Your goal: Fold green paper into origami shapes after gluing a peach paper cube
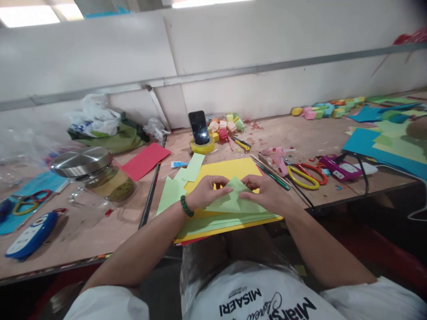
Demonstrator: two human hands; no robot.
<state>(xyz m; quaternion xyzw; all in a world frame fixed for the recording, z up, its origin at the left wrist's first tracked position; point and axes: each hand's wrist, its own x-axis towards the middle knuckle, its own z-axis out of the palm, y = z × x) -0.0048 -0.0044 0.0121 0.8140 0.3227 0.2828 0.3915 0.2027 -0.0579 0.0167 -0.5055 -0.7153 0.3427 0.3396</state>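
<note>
A light green paper (235,199), folded to a peak, lies on a stack of yellow and green sheets (230,171) at the table's front edge. My left hand (208,192), with a green bead bracelet at the wrist, pinches the paper's left side, fingers curled. Pressing its right side is my right hand (267,192), fingers also closed on the fold. Loose green paper pieces (182,178) lie just left of my left hand.
A phone (199,127) stands on a yellow tape roll behind the stack. To the right lie a pink glue gun (276,158), yellow-and-red scissors (305,175) and blue sheets (373,142). On the left stand a lidded glass jar (100,175), red paper (146,161) and foam cubes (227,124).
</note>
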